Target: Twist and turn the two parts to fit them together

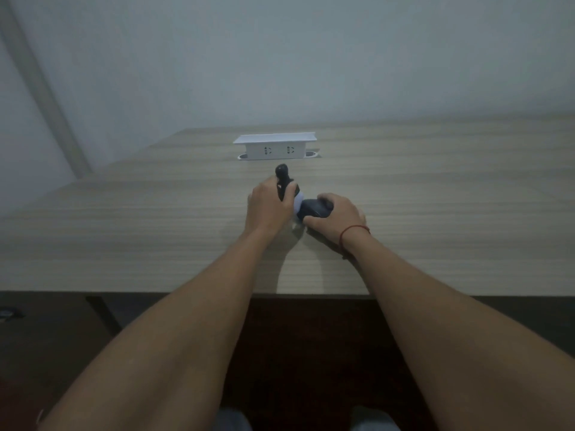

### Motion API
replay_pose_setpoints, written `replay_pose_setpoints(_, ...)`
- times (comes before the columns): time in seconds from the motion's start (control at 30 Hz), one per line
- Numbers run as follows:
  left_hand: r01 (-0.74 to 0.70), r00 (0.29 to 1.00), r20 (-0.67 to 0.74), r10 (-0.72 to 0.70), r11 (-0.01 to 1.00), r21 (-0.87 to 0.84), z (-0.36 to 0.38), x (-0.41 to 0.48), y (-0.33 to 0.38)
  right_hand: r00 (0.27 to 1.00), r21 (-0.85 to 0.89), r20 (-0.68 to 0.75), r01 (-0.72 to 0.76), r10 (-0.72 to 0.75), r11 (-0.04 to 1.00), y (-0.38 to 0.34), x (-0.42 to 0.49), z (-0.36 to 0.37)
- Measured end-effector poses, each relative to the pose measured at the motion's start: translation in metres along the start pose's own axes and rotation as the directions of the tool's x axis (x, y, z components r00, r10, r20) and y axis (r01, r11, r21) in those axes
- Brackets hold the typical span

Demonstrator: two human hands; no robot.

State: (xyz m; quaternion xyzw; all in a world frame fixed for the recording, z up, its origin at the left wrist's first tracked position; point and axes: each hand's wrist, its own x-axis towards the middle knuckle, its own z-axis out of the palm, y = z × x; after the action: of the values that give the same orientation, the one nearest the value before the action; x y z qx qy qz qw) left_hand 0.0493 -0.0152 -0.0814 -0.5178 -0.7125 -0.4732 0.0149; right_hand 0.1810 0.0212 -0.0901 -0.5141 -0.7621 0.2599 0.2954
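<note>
My left hand (267,209) grips a black handle-shaped object (282,175) whose rounded top sticks up past my fingers. My right hand (336,217) is curled over a dark rounded object (314,208) that lies low on the wooden table (124,237). A pale bluish-white part (298,203) shows between the two dark pieces, and they appear joined there, though my fingers hide the joint. Both hands meet near the middle of the table. A red string bracelet (354,230) circles my right wrist.
A white pop-up socket box (275,146) with two outlets stands raised from the table behind my hands. A plain grey wall rises beyond. The table's front edge (155,293) runs across the lower half, with dark floor and a table leg (104,315) below.
</note>
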Motion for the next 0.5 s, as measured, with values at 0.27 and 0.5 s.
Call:
replay_pose_setpoints(0.27, 0.059, 0.997, 0.035, -0.070, 0.967, 0.249, -0.004, 0.012, 0.000, 0.999, 0.068, 0.012, -0.034, 0.033, 0.997, 0.005, 0.002, 0.000)
replay_pose_setpoints(0.5, 0.222, 0.970, 0.038, -0.239, 0.941, 0.257, 0.002, 0.015, -0.006, 0.999, 0.104, 0.005, -0.039, 0.038, 0.994, 0.008, 0.006, 0.006)
